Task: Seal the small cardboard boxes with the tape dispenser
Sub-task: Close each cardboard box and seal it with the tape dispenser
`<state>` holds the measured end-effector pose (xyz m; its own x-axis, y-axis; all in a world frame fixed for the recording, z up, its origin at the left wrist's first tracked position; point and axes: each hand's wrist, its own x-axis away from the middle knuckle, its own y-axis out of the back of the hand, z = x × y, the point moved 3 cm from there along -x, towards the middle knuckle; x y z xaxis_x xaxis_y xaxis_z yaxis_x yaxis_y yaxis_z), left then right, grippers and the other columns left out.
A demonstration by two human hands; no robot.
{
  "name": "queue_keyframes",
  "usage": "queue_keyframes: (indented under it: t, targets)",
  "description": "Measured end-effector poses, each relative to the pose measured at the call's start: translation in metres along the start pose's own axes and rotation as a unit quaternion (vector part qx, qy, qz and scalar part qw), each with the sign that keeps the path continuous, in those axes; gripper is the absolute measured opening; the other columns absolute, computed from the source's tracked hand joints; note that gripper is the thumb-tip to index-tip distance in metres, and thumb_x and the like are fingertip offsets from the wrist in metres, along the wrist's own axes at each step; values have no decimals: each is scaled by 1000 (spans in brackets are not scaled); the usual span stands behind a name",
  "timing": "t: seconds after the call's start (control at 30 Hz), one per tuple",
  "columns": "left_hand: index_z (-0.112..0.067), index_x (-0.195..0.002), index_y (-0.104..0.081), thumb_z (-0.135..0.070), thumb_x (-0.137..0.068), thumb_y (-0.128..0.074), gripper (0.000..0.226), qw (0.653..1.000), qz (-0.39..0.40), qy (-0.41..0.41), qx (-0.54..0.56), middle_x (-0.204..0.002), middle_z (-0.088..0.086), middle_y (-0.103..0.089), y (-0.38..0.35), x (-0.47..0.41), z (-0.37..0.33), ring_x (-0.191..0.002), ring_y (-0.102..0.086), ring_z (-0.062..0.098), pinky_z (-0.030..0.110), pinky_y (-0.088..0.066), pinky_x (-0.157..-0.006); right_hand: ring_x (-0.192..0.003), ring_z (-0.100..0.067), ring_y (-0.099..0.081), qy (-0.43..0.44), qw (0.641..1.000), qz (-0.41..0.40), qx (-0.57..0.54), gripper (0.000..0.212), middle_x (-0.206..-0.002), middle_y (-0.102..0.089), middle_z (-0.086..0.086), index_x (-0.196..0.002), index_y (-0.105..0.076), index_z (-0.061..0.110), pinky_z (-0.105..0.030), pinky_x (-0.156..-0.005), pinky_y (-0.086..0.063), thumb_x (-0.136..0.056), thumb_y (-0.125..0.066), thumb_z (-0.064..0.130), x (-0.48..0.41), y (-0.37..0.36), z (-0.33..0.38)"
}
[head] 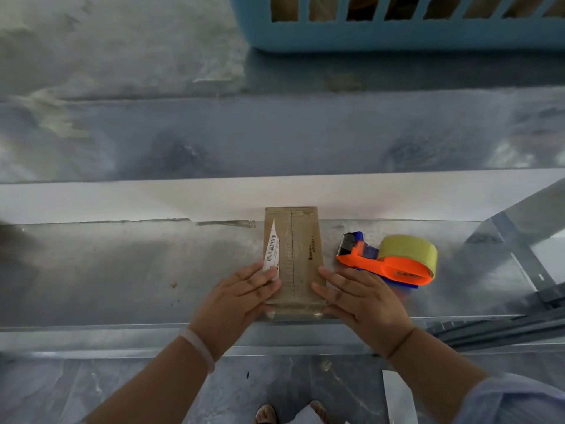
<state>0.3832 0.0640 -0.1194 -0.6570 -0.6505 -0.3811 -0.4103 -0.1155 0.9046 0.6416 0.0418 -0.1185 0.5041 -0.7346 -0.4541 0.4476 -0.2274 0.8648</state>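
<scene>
A small flat cardboard box [301, 255] lies on the metal shelf, its long side pointing away from me. Clear tape runs along its centre seam and a torn white barcode label sticks to its left part. My left hand [241, 298] rests with straight fingers on the box's near left corner, touching the label. My right hand [360, 298] lies flat against the near right edge. The orange tape dispenser [388, 264] with a yellowish tape roll lies on the shelf just right of the box, untouched.
The metal shelf surface [137, 270] stretches left of the box; a white strip [122, 200] runs along its back. A blue slatted basket [397, 29] stands far back on the floor. A metal bracket [519, 255] rises at the right. My sandalled feet [290, 413] show below.
</scene>
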Motion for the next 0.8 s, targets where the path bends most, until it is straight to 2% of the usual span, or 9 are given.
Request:
queue_keyframes:
  t: [0.1,0.2,0.27,0.33,0.4,0.47,0.57,0.67,0.8]
  targets:
    - [-16,-137,-51,-41,-104,-29,46,999,16,30,38,-146,-3,-46,-2,-1,-5,-140,-34,15,24,-22,-118,-119,-12,-58,-40,998,10,-42,44,-144,-50,4,-135,-54,26,-32,-94,-53,-92,-56,34,1,-1,3]
    - [-26,-151,-23,-49,-99,-38,60,968,1,184,168,-157,-14,-23,-3,7,-19,-144,-20,-1,19,-25,-116,-135,-3,-42,-133,981,21,-141,49,-153,-37,8,-144,-44,27,-22,-106,-41,-96,-51,27,10,-6,13]
    - [-27,-154,-7,-60,-93,-38,76,893,-43,347,283,-158,-18,-10,-6,10,-34,-144,-11,-4,19,-20,-116,-139,1,-32,-245,931,34,-269,58,-155,-31,15,-150,-26,36,-24,-113,-34,-99,-48,21,14,-12,26]
    - [-29,-153,-5,-61,-93,-37,75,787,-90,458,404,-158,-14,-14,-12,1,-51,-146,-17,5,24,-25,-115,-137,6,-31,-375,826,7,-420,61,-152,-32,18,-151,-15,41,-24,-114,-29,-102,-44,21,8,-17,41]
    - [-26,-153,-15,-50,-91,-38,71,712,-131,479,496,-152,-6,-35,-20,-16,-65,-135,-40,8,19,-43,-102,-135,8,-27,-462,743,-24,-484,58,-149,-27,24,-151,-11,41,-20,-112,-23,-102,-40,32,-5,-26,53]
    - [-27,-146,-30,-46,-90,-41,61,675,-167,493,523,-133,-6,-55,-25,-28,-72,-116,-59,8,19,-53,-86,-136,3,-30,-500,709,-43,-495,60,-148,-29,24,-152,-15,40,-25,-113,-25,-97,-41,48,-17,-34,60]
    - [-25,-135,-48,-45,-91,-41,48,687,-201,506,482,-115,-8,-67,-26,-30,-72,-101,-67,7,29,-58,-83,-116,1,-56,-519,724,-58,-450,49,-131,-56,17,-142,-37,38,-20,-95,-48,-95,-49,48,-23,-38,62]
    - [-25,-129,-54,-41,-97,-37,40,697,-204,520,450,-109,-10,-68,-27,-30,-70,-98,-67,7,32,-59,-83,-106,2,-59,-517,758,-46,-394,36,-119,-60,18,-135,-42,40,-6,-78,-45,-99,-40,42,-25,-35,63]
    - [-28,-127,-53,-31,-103,-35,31,682,-203,522,471,-111,-7,-67,-26,-31,-71,-99,-67,8,20,-57,-75,-108,4,-57,-534,737,-56,-410,35,-119,-59,20,-134,-44,40,-5,-80,-43,-103,-31,37,-26,-32,64]
